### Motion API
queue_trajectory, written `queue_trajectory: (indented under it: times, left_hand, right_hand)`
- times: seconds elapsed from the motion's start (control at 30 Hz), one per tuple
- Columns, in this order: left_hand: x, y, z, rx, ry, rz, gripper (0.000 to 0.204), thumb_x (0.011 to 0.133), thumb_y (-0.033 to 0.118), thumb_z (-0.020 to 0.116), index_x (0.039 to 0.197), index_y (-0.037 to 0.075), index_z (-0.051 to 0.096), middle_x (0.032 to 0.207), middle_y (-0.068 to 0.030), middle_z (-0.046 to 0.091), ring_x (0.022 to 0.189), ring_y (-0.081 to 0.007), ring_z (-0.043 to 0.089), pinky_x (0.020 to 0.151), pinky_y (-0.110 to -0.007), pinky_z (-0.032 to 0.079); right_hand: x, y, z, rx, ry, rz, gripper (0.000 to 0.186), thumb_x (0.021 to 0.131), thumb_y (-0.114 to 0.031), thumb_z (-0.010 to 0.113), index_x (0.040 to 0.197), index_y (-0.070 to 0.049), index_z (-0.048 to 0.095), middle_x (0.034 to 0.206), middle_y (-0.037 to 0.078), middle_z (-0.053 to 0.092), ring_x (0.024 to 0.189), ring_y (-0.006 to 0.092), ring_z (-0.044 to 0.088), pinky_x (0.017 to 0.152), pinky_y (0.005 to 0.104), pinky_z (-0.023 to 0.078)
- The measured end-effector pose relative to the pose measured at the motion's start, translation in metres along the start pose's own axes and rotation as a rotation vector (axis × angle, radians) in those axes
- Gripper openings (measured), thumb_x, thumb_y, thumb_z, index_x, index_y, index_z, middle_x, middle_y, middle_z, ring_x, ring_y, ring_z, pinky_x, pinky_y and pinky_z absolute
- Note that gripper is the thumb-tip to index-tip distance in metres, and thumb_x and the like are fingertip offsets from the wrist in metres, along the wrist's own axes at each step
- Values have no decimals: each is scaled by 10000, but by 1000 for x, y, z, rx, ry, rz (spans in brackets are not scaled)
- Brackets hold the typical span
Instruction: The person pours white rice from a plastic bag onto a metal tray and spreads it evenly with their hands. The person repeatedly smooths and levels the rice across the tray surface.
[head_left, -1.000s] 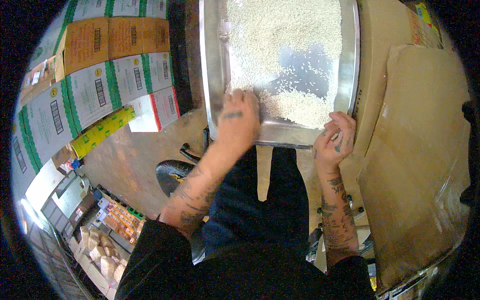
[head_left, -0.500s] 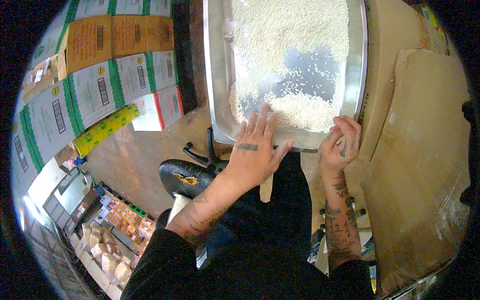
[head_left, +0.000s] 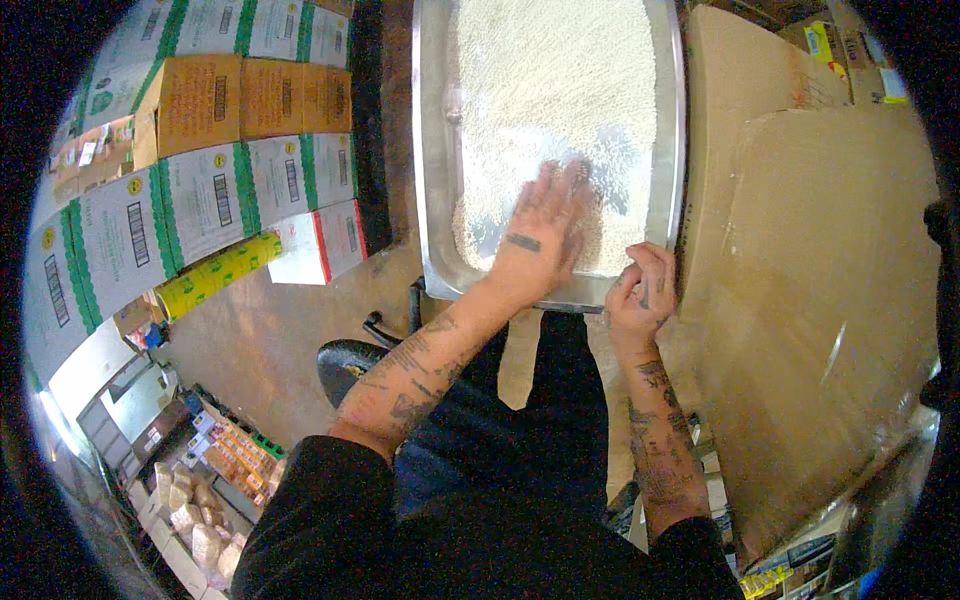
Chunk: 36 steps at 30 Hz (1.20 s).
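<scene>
Left hand point(head_left: 540, 238) has advanced farther, bringing grains point(head_left: 560, 80) under its extended fingers. Right hand point(head_left: 642, 300) curls at tray's point(head_left: 434, 200) near-right corner; grip indeterminate.

Tray point(head_left: 434, 170) open overhead at far end, carton point(head_left: 742, 75) just right.

Shirt point(head_left: 480, 555): black, sleeves point(head_left: 310, 500) ending near the elbows
Trousers point(head_left: 480, 435): dark blue, beyond the shirt
Left forearm point(head_left: 420, 365): dark tattoos, beyond the shirt
Right forearm point(head_left: 660, 440): dark tattoos, beyond the shirt
Left hand point(head_left: 540, 230): dark bar-shaped tattoo
</scene>
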<state>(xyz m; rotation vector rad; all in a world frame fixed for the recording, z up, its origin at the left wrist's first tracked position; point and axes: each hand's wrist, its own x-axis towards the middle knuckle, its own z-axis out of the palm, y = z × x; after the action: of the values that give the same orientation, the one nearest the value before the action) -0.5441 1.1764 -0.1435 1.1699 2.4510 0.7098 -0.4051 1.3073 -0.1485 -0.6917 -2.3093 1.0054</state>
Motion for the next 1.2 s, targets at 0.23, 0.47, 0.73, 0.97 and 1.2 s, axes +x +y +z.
queue_trajectory:
  times: [0.23,0.47,0.73,0.97,1.2]
  left_hand:
    - [65,-6,6,-32,137,172,480,910,158,678,1369,29,632,1506,-228,527,1429,-467,452,1171,-587,388]
    - [51,-27,7,0,154,75,402,859,166,722,1243,56,679,1261,-204,611,1158,-423,576,975,-529,496]
    - [40,-72,-73,-4,7,133,516,847,98,719,1351,51,619,1392,-223,542,1264,-450,520,1034,-554,486]
    - [-46,-50,-126,-96,-546,89,549,880,193,718,1397,47,605,1304,-207,590,1248,-412,535,1071,-578,427]
    - [-25,-88,-140,435,-235,122,589,905,224,683,1453,42,569,1377,-159,580,1312,-342,523,1225,-653,243]
  right_hand:
    - [0,1,5,-53,-22,42,280,843,82,649,1075,-65,701,1091,149,694,944,342,708,791,416,604]
    - [18,-17,5,37,-62,231,246,891,38,680,1118,-50,717,1058,156,707,961,287,712,791,355,606]
    - [133,-7,71,-303,-155,-153,443,918,-29,661,1356,-90,672,1469,169,570,1372,393,524,1184,485,420]
    - [123,-10,57,-352,-129,-136,450,881,3,699,1319,-97,699,1464,154,600,1380,368,533,1190,472,420]
    - [88,-5,23,-257,-123,-22,378,848,99,703,1184,-66,752,1239,140,735,1133,317,705,963,389,584]
